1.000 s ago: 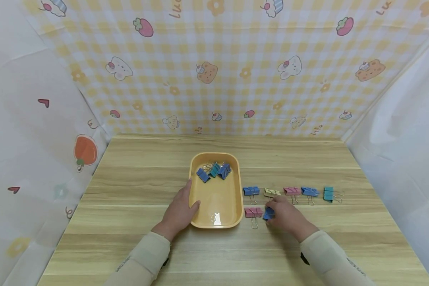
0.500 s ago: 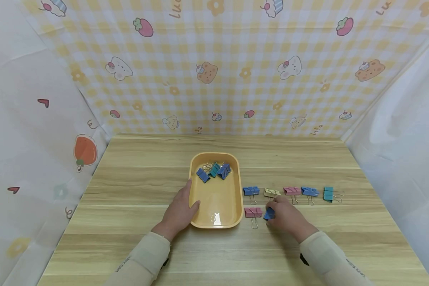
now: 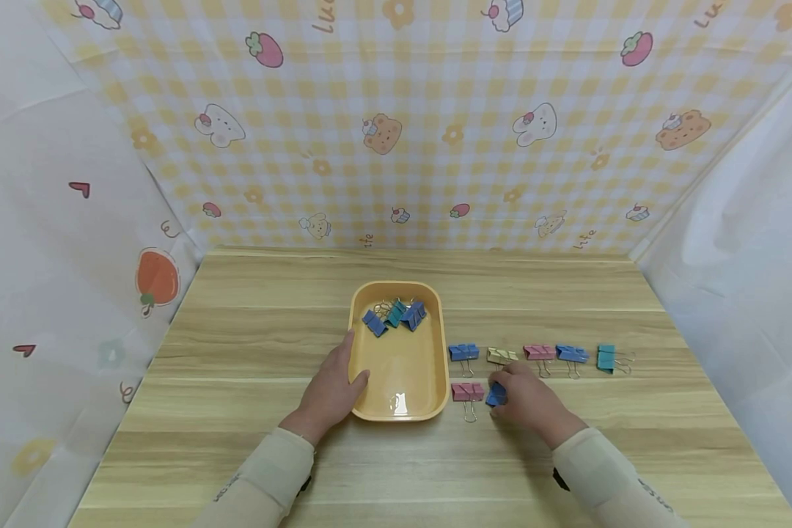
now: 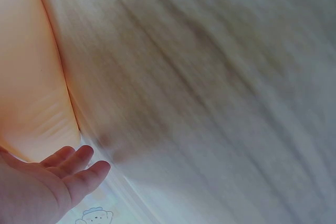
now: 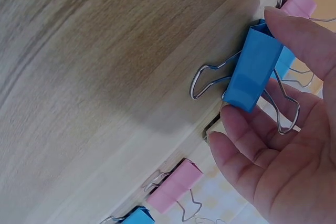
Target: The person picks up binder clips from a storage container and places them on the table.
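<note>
My right hand pinches a blue binder clip by its ends between thumb and fingers, low over the wooden table; both wire handles stick out. At the left side of a yellow plastic tray, my left hand holds the wall, thumb over the rim and other fingers outside. Inside the tray's far end lie two blue binder clips and a teal binder clip. A pink binder clip lies left of my right hand, and a yellow binder clip just beyond it, partly hidden.
Along the row right of the tray lie a blue binder clip, a pink binder clip, another blue binder clip and a teal binder clip. A checked cloth hangs behind the table, with white cloth at both sides.
Hardly anything differs. The blue clip in my right hand shifts very slightly; my left hand and the tray stay put.
</note>
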A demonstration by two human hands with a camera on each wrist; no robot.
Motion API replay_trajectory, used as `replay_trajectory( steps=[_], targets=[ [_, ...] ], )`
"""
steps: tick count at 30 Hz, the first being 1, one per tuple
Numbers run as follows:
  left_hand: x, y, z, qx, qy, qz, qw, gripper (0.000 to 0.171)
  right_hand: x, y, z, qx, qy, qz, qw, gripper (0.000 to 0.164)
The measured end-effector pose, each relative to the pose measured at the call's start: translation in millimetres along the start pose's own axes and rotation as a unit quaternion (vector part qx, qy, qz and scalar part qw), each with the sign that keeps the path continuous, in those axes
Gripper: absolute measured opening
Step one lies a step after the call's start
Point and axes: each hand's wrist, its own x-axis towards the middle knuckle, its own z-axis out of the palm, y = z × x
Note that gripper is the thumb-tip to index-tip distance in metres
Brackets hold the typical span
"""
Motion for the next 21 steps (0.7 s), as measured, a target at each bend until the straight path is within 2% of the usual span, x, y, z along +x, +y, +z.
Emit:
replay_trajectory(
  steps=[7, 12, 21],
  targets=[
    [-0.6, 1.2, -1.2, -0.003, 0.002, 0.000, 1.0000, 0.079, -1, -2, -3, 0.003, -0.002, 0.008, 1.000, 0.047],
    [-0.6, 1.3, -1.6, -0.002, 0.002, -0.001, 1.0000, 0.079, -4, -4, -8, 0.012, -0.001, 0.014, 1.000, 0.054],
    [-1.2, 2.5, -2.2, -0.005, -0.001, -0.008, 1.0000, 0.079, -6, -7, -13, 0.010, 0.019, -0.016, 1.000, 0.057]
  ],
)
